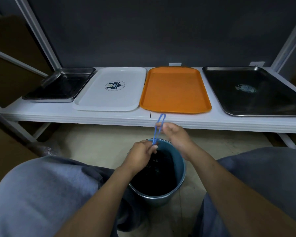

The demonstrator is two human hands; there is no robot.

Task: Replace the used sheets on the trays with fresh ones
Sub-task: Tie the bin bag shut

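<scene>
Roughly halfway at best — all four trays look bare: small steel tray [58,84], white tray [109,98] with a printed logo, orange tray [175,90], big dark tray [256,100]. No used sheet shows on any of them, so stripping looks done as far as I can judge. No fresh sheet is laid anywhere and no stack of fresh ones is in view, so the whole relining half is left. Both hands are busy with something else: a thin blue loop [159,127], band or light tongs, can't tell, held over the blue bucket [180,161] on the floor between the knees. Left hand [140,154] pinches the loop's lower end right at the bucket rim, fingers curled. Right hand [174,134] pinches it higher up, thumb and fingertips closed on it, the loop's top sticking out beyond them. Bucket interior is dark and unreadable — can't say whether old sheets are in there. Trays sit in a row on the white surface [109,117], beyond both hands, none touched. Orange tray is nearest, straight ahead of the right hand, its front edge just beyond the loop's tip. White tray is ahead and left of the left hand, steel tray far out past it, and dark tray well off beyond the right hand.
</scene>
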